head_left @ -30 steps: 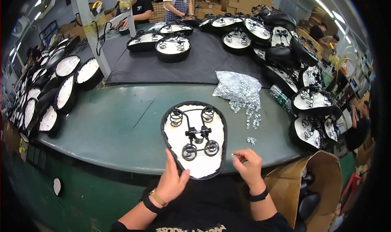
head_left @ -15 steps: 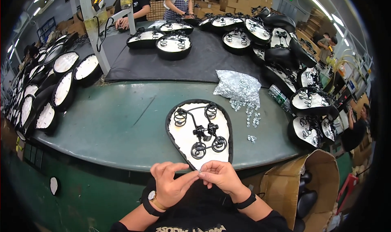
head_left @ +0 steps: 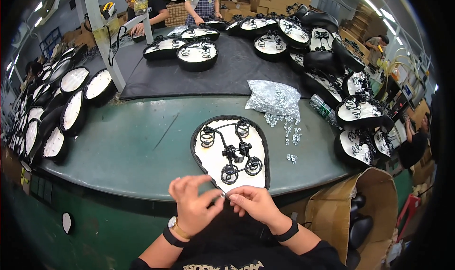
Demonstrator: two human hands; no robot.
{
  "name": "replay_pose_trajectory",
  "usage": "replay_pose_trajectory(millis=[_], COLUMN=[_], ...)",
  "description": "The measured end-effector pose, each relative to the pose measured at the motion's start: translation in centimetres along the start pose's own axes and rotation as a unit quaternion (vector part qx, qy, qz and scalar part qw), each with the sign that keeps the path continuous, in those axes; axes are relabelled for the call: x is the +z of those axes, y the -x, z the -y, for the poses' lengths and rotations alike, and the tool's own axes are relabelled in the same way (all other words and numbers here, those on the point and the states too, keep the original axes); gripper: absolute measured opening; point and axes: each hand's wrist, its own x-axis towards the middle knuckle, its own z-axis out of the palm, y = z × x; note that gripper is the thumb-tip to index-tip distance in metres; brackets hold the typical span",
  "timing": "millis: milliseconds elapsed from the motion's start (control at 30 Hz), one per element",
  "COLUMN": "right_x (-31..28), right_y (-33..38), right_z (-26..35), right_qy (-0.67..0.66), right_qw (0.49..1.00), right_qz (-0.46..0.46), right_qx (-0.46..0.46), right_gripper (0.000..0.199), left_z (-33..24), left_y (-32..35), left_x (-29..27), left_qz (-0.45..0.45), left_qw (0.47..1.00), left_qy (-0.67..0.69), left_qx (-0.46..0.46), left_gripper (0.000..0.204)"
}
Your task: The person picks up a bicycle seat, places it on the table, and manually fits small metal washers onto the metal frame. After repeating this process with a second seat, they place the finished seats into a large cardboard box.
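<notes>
At the narrow end of an upturned bicycle saddle (head_left: 232,137), left hand (head_left: 193,204) and right hand (head_left: 255,206) meet with fingertips just beside each other. Left thumb and forefinger curve into a near-ring, other fingers spread; right thumb and forefinger are drawn together at the tips. Small shiny metal piece (head_left: 222,194) shows between the two sets of tips; cannot tell which hand is clamped on it. Saddle lies underside up on the green table (head_left: 132,147), black spring frame (head_left: 229,151) on top, narrow end toward the wearer and about at the table's near edge; hands partly hide that end. Leftward, a broad stretch of tabletop runs to piled saddle shells (head_left: 73,110). Rightward, room is narrower: loose nuts (head_left: 292,158) near the saddle, trailing up to a clear plastic bag (head_left: 274,97). Farther right: plastic bottle (head_left: 323,110) lying beside heaped saddles (head_left: 359,110); below, open cardboard box (head_left: 324,213) near the table edge. Beyond the bag, dark mat (head_left: 227,83) bearing more saddles.
</notes>
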Motion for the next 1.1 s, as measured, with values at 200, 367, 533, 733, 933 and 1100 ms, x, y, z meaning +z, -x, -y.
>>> replay_pose_trajectory(millis=[200, 367, 533, 733, 933, 1100], right_x=[-1.5, -1.3, -1.4, -1.6, -2.8, -3.9], right_y=[-1.8, -3.0, -3.8, -4.0, -4.3, -4.5], right_z=[-0.8, -1.4, -2.2, -2.5, -1.9, -1.3], right_qy=[0.516, 0.557, 0.518, 0.505, 0.486, 0.479], right_qw=[0.744, 0.735, 0.744, 0.746, 0.750, 0.751], right_qz=[-0.160, -0.145, -0.141, -0.146, -0.124, -0.039], right_qx=[-0.393, -0.358, -0.398, -0.409, -0.431, -0.452], right_gripper=[0.022, 0.014, 0.002, 0.005, 0.006, 0.004], left_z=[2.0, 4.2, 8.2, 7.1, 7.1, 7.5], left_y=[-1.3, -2.5, -4.5, -7.7, -9.2, -8.5], left_x=[3.0, 4.0, 5.0, 3.2, 4.0, 5.4], left_qz=[0.008, 0.062, 0.176, 0.244, 0.336, 0.372], left_qw=[0.998, 0.996, 0.973, 0.962, 0.921, 0.903], left_qy=[-0.031, 0.006, 0.146, 0.061, 0.158, 0.199], left_qx=[-0.062, -0.063, 0.010, 0.108, 0.120, 0.082], left_gripper=[0.011, 0.010, 0.012, 0.011, 0.012, 0.016])
